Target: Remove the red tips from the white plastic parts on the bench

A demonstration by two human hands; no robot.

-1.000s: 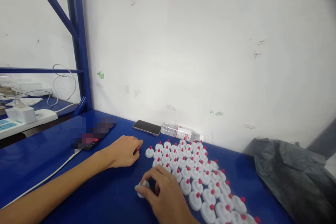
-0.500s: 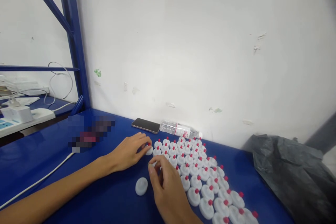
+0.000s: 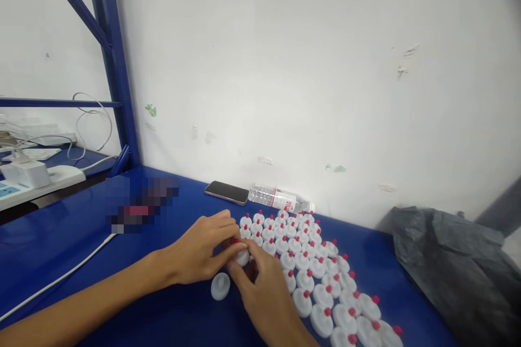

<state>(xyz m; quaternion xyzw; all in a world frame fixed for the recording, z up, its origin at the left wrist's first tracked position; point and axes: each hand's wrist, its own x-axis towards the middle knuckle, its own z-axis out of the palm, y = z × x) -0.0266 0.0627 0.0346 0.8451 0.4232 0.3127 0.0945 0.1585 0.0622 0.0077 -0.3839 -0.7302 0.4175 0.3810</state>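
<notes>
White cap [image 3: 241, 258], red-tipped: lay between the fingers of left hand [image 3: 205, 246] and right hand [image 3: 266, 284], both gripping it. Plain disc [image 3: 220, 287]: lay nearer, leftward.

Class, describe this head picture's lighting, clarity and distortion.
Head view: white wall bright, top-right corner dark; head view: coarse pixel blocks cover part of the blue tabletop; head view: red-tipped white pieces look larger and slanted toward the lower right.

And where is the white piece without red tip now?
In the head view, the white piece lies on the blue table, low and slightly left of centre, just left of the right hand and nearer the camera than the left hand.
</notes>
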